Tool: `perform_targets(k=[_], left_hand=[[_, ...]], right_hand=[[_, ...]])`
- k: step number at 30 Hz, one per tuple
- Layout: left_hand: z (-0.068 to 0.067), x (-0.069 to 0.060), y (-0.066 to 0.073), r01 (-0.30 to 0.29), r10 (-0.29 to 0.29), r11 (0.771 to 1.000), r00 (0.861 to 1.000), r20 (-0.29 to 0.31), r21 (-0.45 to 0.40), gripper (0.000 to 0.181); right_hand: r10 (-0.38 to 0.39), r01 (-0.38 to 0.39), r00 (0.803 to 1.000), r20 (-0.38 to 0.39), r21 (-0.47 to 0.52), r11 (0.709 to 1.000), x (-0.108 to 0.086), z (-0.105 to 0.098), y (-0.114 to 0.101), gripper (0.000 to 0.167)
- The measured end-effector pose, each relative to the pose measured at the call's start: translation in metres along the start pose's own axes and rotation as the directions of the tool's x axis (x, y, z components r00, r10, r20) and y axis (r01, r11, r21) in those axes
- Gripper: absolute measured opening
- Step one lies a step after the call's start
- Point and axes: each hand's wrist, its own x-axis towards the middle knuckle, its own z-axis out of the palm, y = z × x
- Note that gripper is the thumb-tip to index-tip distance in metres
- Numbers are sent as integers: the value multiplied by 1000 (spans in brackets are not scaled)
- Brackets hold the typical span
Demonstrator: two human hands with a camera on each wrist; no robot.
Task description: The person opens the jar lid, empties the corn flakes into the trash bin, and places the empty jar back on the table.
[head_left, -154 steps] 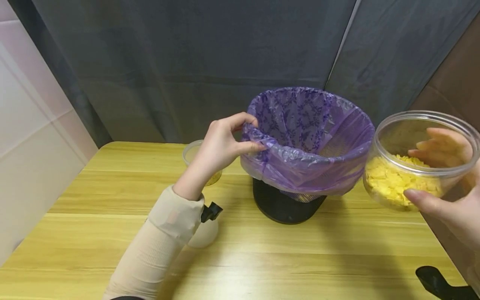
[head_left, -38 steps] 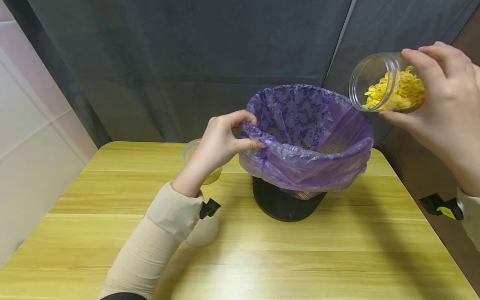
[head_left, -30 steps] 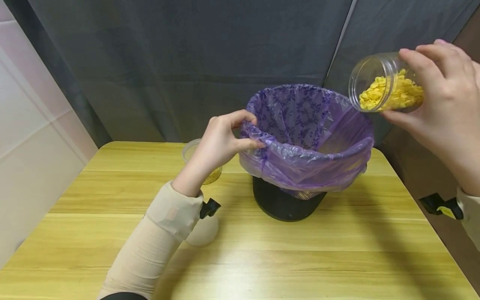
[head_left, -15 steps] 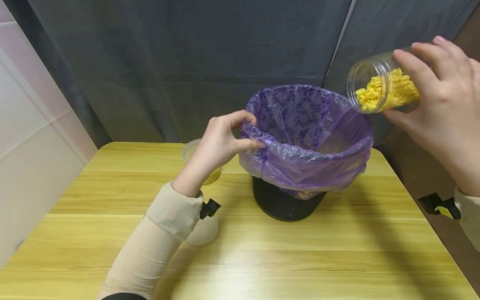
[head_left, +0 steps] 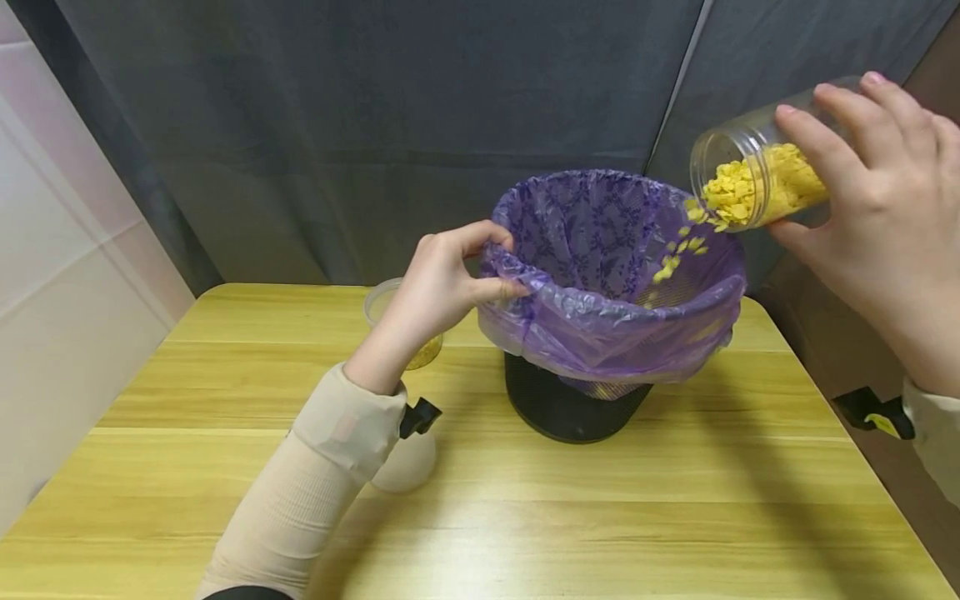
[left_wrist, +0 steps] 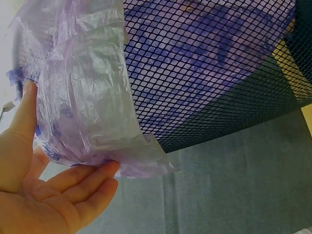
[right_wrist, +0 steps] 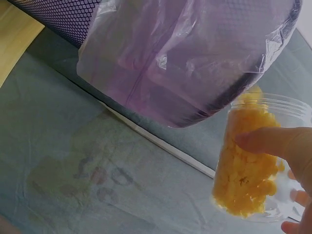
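Note:
A black mesh bin, lined with a purple patterned bag, is tilted on the table. My left hand pinches its lined rim at the left; in the left wrist view that hand's fingers lie along the bag. My right hand grips a clear jar, mouth down and leftward over the bin's right rim. Yellow flakes fall from it into the bin. The right wrist view shows flakes still filling much of the jar, the thumb across its side.
Behind my left forearm stands a clear container with yellow bits at its bottom. A whitish round thing lies on the wooden table, partly behind the sleeve. Grey curtain hangs behind the table.
The jar, upright at the right earlier, was raised beside the bin and has tipped further mouth-down; flakes slid to its mouth and now spill out. The left hand stays on the rim.

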Motion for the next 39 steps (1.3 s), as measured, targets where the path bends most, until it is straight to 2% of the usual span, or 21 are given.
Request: perform_targets(k=[9,16,39], left_hand=[[-3,4,-14,-40,40,999,999,12,-23,37],[-4,3,-13,-47,47,999,999,7,-20,37],[-6,4,-12,-57,57,998,998,8,-13,35]], right_hand=[[11,-12,999,-36,-52,999,0,2,-14,93],[-1,-3,998,-66,-57,998,0,3,-15,90],[-52,46,996,-76,-80,996,3,6,-16,89]])
